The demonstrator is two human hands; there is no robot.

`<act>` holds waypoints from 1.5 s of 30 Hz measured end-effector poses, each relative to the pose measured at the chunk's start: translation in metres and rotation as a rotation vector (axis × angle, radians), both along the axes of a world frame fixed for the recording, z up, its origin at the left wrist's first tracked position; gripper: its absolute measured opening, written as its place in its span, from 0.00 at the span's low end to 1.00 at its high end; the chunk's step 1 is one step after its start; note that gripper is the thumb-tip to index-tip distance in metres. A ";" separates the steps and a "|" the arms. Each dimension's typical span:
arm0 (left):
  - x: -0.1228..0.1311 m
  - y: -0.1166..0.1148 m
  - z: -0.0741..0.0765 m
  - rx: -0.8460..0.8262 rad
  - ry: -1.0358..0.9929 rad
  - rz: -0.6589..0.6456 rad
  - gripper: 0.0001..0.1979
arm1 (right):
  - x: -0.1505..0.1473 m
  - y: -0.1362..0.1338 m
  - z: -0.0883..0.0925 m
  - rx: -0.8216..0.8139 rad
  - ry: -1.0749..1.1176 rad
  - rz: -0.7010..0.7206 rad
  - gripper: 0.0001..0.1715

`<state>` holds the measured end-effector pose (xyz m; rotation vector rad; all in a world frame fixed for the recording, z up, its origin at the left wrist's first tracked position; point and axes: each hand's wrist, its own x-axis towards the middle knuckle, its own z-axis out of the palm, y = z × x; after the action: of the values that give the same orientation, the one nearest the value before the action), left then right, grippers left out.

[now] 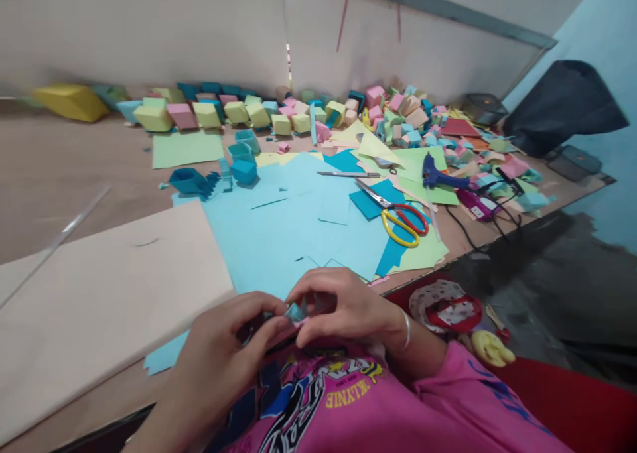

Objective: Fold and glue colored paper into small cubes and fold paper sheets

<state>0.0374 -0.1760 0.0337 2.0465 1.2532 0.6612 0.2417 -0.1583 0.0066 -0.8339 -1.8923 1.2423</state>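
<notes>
Evidently, both hands were occupied with a single thing: one small light-blue paper piece [294, 312], held close to the wearer's body at the near edge of the table [60, 151]. The left hand [226, 337] pinched it between thumb and forefinger; the right hand [343, 310] pinched it from the other side, its fingers curled, so that, it seemed, the small form could be steadied and shaped at once. Its far side was hidden.

One light-blue sheet [279, 227] covered the middle, probably serving as a work surface. One pair of scissors [393, 211], lying partly open, had its two handles toward the right arm, likely for easy reach. One slim metal blade [348, 174] lay beyond it; one blue glue gun [440, 174] sat farther right, perhaps to stay clear of the hands. One cream board [124, 274] lay at left, with one clear strip [74, 224] across it, and one green sheet [188, 149] lay behind. One large yellow block [72, 103] ended the back row; the small paper boxes [236, 113] beside it were too crowded to count.
</notes>
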 end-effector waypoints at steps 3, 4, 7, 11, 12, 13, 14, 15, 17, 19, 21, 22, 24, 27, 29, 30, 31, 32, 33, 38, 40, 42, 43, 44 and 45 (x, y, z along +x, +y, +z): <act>0.007 -0.002 0.002 -0.002 -0.033 0.068 0.05 | 0.000 -0.004 0.002 -0.022 -0.011 -0.098 0.21; 0.009 -0.002 0.002 -0.003 -0.049 0.079 0.05 | 0.000 -0.005 0.002 -0.066 0.007 -0.109 0.18; 0.009 -0.002 0.002 0.023 -0.106 0.101 0.06 | 0.001 -0.007 0.001 -0.395 0.145 -0.081 0.12; 0.007 -0.003 -0.001 0.084 -0.139 0.113 0.06 | 0.004 -0.004 0.004 -0.705 0.283 -0.016 0.10; 0.007 -0.004 -0.001 0.100 -0.141 0.113 0.06 | 0.004 -0.004 0.005 -0.714 0.293 -0.009 0.10; 0.006 -0.004 -0.002 0.118 -0.140 0.115 0.06 | 0.004 -0.003 0.007 -0.713 0.297 -0.004 0.09; 0.006 -0.005 -0.002 0.141 -0.136 0.118 0.06 | 0.004 -0.003 0.008 -0.709 0.296 -0.007 0.08; 0.007 -0.005 -0.002 0.165 -0.130 0.122 0.05 | 0.004 -0.004 0.009 -0.701 0.294 -0.018 0.08; 0.007 -0.007 -0.001 0.206 -0.114 0.126 0.06 | 0.003 -0.005 0.011 -0.674 0.284 -0.046 0.07; 0.009 -0.008 -0.001 0.237 -0.105 0.124 0.06 | 0.002 -0.007 0.012 -0.641 0.271 -0.070 0.06; 0.010 -0.009 0.000 0.262 -0.103 0.121 0.06 | 0.001 -0.008 0.010 -0.628 0.263 -0.073 0.05; 0.010 -0.010 0.000 0.272 -0.102 0.121 0.06 | 0.000 -0.008 0.009 -0.631 0.261 -0.073 0.06; 0.011 -0.010 0.000 0.285 -0.102 0.134 0.06 | 0.000 -0.009 0.007 -0.648 0.264 -0.068 0.07; 0.010 -0.011 -0.001 0.302 -0.118 0.136 0.07 | -0.001 -0.008 0.007 -0.677 0.282 -0.062 0.10; 0.007 -0.012 0.000 0.325 -0.137 0.083 0.08 | -0.003 -0.006 0.010 -0.711 0.308 -0.062 0.12; 0.005 -0.012 0.001 0.338 -0.141 0.046 0.08 | -0.003 -0.005 0.012 -0.734 0.318 -0.058 0.13; 0.002 -0.011 0.001 0.353 -0.139 0.010 0.08 | -0.004 -0.005 0.014 -0.760 0.325 -0.051 0.14; 0.000 -0.011 0.001 0.367 -0.129 -0.016 0.08 | -0.004 -0.003 0.015 -0.785 0.334 -0.036 0.16; -0.003 -0.010 0.001 0.384 -0.118 -0.038 0.09 | -0.004 -0.002 0.015 -0.805 0.348 -0.013 0.17; -0.010 -0.007 -0.006 0.460 -0.109 -0.158 0.12 | -0.002 0.002 0.008 -0.873 0.467 0.132 0.20; -0.010 -0.008 -0.007 0.462 -0.112 -0.170 0.09 | -0.001 0.001 0.005 -0.890 0.501 0.148 0.20; -0.008 -0.007 -0.004 0.446 -0.107 -0.152 0.06 | -0.002 -0.001 0.005 -0.863 0.496 0.121 0.19; -0.007 -0.006 -0.001 0.449 -0.105 -0.155 0.06 | -0.003 -0.002 0.006 -0.831 0.475 0.088 0.19; -0.006 -0.004 0.001 0.464 -0.101 -0.167 0.05 | -0.004 -0.003 0.008 -0.798 0.449 0.056 0.19; -0.006 -0.002 0.003 0.485 -0.094 -0.185 0.04 | -0.005 -0.004 0.009 -0.770 0.425 0.033 0.20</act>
<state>0.0317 -0.1784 0.0370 2.4484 0.8931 1.0348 0.2367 -0.1626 0.0158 -0.8164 -1.0784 2.0263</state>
